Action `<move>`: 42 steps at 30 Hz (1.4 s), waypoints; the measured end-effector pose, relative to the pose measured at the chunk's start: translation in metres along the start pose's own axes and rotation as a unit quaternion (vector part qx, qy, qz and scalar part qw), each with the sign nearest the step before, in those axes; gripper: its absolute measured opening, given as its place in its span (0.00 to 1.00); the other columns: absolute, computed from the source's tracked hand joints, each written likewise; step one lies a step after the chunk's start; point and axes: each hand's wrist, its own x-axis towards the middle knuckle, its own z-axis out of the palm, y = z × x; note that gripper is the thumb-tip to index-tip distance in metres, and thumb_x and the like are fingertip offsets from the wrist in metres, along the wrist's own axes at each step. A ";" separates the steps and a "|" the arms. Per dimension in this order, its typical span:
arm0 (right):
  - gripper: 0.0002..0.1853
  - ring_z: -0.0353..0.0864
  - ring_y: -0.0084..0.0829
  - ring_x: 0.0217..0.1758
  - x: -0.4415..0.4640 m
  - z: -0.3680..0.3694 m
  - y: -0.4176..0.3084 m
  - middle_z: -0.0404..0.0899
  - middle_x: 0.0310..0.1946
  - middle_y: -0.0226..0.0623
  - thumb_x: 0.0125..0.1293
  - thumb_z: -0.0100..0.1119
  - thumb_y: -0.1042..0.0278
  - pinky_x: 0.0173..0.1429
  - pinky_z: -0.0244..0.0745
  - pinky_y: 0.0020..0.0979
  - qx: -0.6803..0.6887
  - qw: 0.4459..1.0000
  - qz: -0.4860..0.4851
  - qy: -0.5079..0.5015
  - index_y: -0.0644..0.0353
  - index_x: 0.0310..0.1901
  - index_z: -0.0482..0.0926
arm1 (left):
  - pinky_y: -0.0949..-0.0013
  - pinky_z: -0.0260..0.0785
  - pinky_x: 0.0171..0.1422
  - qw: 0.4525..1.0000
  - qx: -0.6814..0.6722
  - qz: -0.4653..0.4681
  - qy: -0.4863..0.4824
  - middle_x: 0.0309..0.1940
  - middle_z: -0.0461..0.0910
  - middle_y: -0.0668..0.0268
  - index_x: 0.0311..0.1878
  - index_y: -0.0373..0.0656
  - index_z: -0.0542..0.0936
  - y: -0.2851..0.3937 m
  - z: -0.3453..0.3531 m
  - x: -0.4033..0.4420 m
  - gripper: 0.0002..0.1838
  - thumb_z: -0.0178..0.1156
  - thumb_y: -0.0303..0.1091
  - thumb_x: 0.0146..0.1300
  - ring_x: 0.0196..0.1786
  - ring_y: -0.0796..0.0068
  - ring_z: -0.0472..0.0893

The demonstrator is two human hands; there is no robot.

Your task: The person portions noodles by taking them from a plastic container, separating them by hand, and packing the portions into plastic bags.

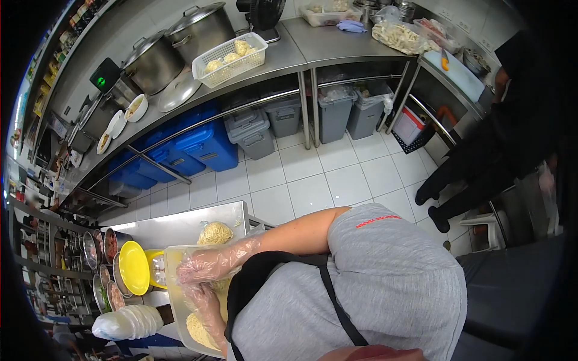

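Note:
My right hand (208, 265), in a clear plastic glove, has its fingers drawn together over a translucent plastic bin (173, 289). Whatever it grips is hidden. Just below it, my left hand (203, 298), also in a clear glove, meets the right one inside the bin; its fingers are covered. A portion of pale noodles (201, 331) lies in the bin by my left forearm. Another noodle bundle (215, 233) rests on the steel table (232, 212) beyond my right hand. Beside the bin is a yellow plate (133, 268).
Metal containers (114, 295) of ingredients and a stack of white bowls (129, 323) stand past the bin. Across the tiled floor, a counter holds large pots (153, 63) and a white basket (229, 60) of noodle bundles. A person in black (481, 144) stands at right.

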 end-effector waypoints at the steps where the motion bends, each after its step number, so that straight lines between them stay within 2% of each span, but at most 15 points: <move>1: 0.17 0.70 0.30 0.36 -0.001 -0.002 0.000 0.73 0.32 0.38 0.72 0.43 0.56 0.46 0.69 0.35 -0.001 1.000 0.002 0.001 0.63 0.37 0.72 | 0.64 0.63 0.57 0.999 0.033 0.023 0.007 0.52 0.74 0.53 0.63 0.36 0.66 0.011 -0.005 0.007 0.23 0.49 0.37 0.67 0.54 0.61 0.73; 4: 0.18 0.72 0.33 0.36 -0.001 -0.007 0.002 0.74 0.32 0.41 0.72 0.42 0.56 0.45 0.68 0.35 -0.006 0.997 -0.065 0.026 0.64 0.38 0.72 | 0.62 0.57 0.65 0.960 -0.270 -0.077 -0.023 0.61 0.69 0.50 0.66 0.36 0.62 0.067 -0.023 0.013 0.26 0.50 0.35 0.67 0.62 0.56 0.69; 16: 0.20 0.74 0.33 0.39 0.012 -0.006 0.011 0.75 0.33 0.42 0.70 0.44 0.51 0.47 0.69 0.35 0.022 0.997 0.068 -0.003 0.61 0.40 0.76 | 0.57 0.57 0.65 0.988 -0.146 -0.055 0.001 0.60 0.67 0.47 0.62 0.35 0.65 0.065 -0.003 0.005 0.23 0.49 0.37 0.68 0.62 0.51 0.68; 20: 0.18 0.72 0.34 0.41 0.009 -0.023 0.058 0.73 0.37 0.42 0.69 0.48 0.53 0.49 0.69 0.35 -0.132 0.986 -0.083 0.063 0.62 0.40 0.75 | 0.57 0.58 0.64 0.986 -0.162 -0.016 0.023 0.58 0.69 0.48 0.59 0.35 0.67 0.045 0.017 0.016 0.21 0.51 0.35 0.65 0.60 0.52 0.69; 24: 0.14 0.71 0.35 0.48 0.014 -0.024 0.029 0.71 0.42 0.42 0.68 0.50 0.60 0.54 0.69 0.35 0.060 0.998 0.031 -0.007 0.65 0.41 0.74 | 0.57 0.59 0.63 0.982 -0.182 0.033 0.048 0.55 0.71 0.50 0.56 0.36 0.69 0.034 0.045 0.029 0.20 0.53 0.32 0.62 0.58 0.52 0.70; 25: 0.11 0.73 0.39 0.36 0.024 -0.018 0.031 0.74 0.31 0.44 0.66 0.48 0.66 0.40 0.71 0.38 -0.007 0.999 0.021 0.024 0.65 0.35 0.76 | 0.57 0.59 0.63 0.980 -0.187 0.037 0.059 0.54 0.71 0.50 0.56 0.36 0.70 0.034 0.049 0.032 0.19 0.54 0.32 0.62 0.57 0.52 0.70; 28: 0.10 0.73 0.41 0.40 0.036 -0.003 0.032 0.74 0.33 0.45 0.65 0.47 0.68 0.46 0.69 0.39 -0.066 0.989 -0.122 0.049 0.65 0.35 0.77 | 0.61 0.57 0.66 0.978 -0.162 0.027 0.127 0.56 0.70 0.55 0.57 0.38 0.70 0.042 0.034 0.040 0.20 0.52 0.26 0.59 0.61 0.56 0.68; 31: 0.11 0.72 0.41 0.47 0.047 -0.006 0.033 0.73 0.44 0.46 0.67 0.47 0.67 0.58 0.65 0.39 -0.026 0.991 -0.132 0.014 0.64 0.40 0.77 | 0.58 0.62 0.64 0.890 -0.418 -0.082 0.166 0.55 0.73 0.58 0.58 0.38 0.69 0.048 0.016 0.039 0.19 0.52 0.27 0.62 0.58 0.61 0.71; 33: 0.12 0.69 0.38 0.55 0.056 -0.016 0.035 0.69 0.53 0.44 0.69 0.46 0.66 0.61 0.64 0.37 0.000 0.995 -0.095 0.026 0.61 0.49 0.73 | 0.56 0.65 0.61 0.910 0.079 0.054 0.402 0.51 0.75 0.61 0.57 0.38 0.70 0.015 0.032 0.046 0.18 0.52 0.28 0.64 0.54 0.64 0.74; 34: 0.14 0.66 0.36 0.60 0.061 -0.024 0.026 0.66 0.57 0.44 0.70 0.46 0.67 0.63 0.64 0.37 -0.012 0.998 -0.044 0.050 0.59 0.55 0.70 | 0.56 0.65 0.61 0.907 0.097 0.038 0.407 0.51 0.75 0.61 0.57 0.38 0.70 0.012 0.026 0.043 0.18 0.52 0.28 0.64 0.54 0.64 0.74; 35: 0.14 0.66 0.36 0.60 0.065 -0.024 0.032 0.66 0.57 0.44 0.70 0.46 0.67 0.63 0.64 0.37 -0.002 0.998 -0.048 0.034 0.59 0.55 0.70 | 0.57 0.67 0.59 0.870 -0.261 -0.078 0.411 0.49 0.75 0.62 0.56 0.39 0.70 0.015 0.014 0.044 0.17 0.53 0.29 0.64 0.53 0.64 0.74; 37: 0.30 0.63 0.35 0.64 0.064 -0.023 0.047 0.61 0.62 0.45 0.66 0.55 0.65 0.65 0.64 0.37 0.199 0.950 0.215 0.105 0.54 0.67 0.55 | 0.72 0.62 0.41 0.713 -0.561 -0.126 0.401 0.31 0.68 0.70 0.45 0.41 0.71 0.033 -0.004 0.047 0.09 0.50 0.36 0.69 0.35 0.78 0.67; 38: 0.30 0.63 0.35 0.64 0.062 -0.016 0.054 0.61 0.62 0.45 0.66 0.55 0.65 0.65 0.64 0.37 0.201 0.951 0.216 0.094 0.54 0.67 0.55 | 0.79 0.60 0.31 0.592 -0.676 -0.150 0.413 0.22 0.64 0.74 0.39 0.43 0.71 0.042 -0.014 0.049 0.10 0.48 0.39 0.71 0.25 0.84 0.64; 41: 0.54 0.64 0.37 0.64 0.038 0.005 0.049 0.60 0.63 0.46 0.52 0.70 0.64 0.67 0.62 0.38 0.382 0.912 0.147 0.029 0.49 0.71 0.38 | 0.71 0.68 0.45 0.796 -0.399 -0.140 0.434 0.38 0.72 0.69 0.50 0.44 0.71 0.033 -0.011 0.042 0.13 0.53 0.41 0.68 0.41 0.77 0.72; 42: 0.54 0.64 0.37 0.64 0.037 0.011 0.052 0.60 0.63 0.46 0.52 0.70 0.64 0.67 0.62 0.38 0.385 0.910 0.151 0.025 0.49 0.71 0.38 | 0.74 0.67 0.43 0.717 -0.515 -0.154 0.444 0.35 0.70 0.70 0.48 0.44 0.71 0.050 -0.022 0.045 0.14 0.52 0.43 0.68 0.37 0.80 0.70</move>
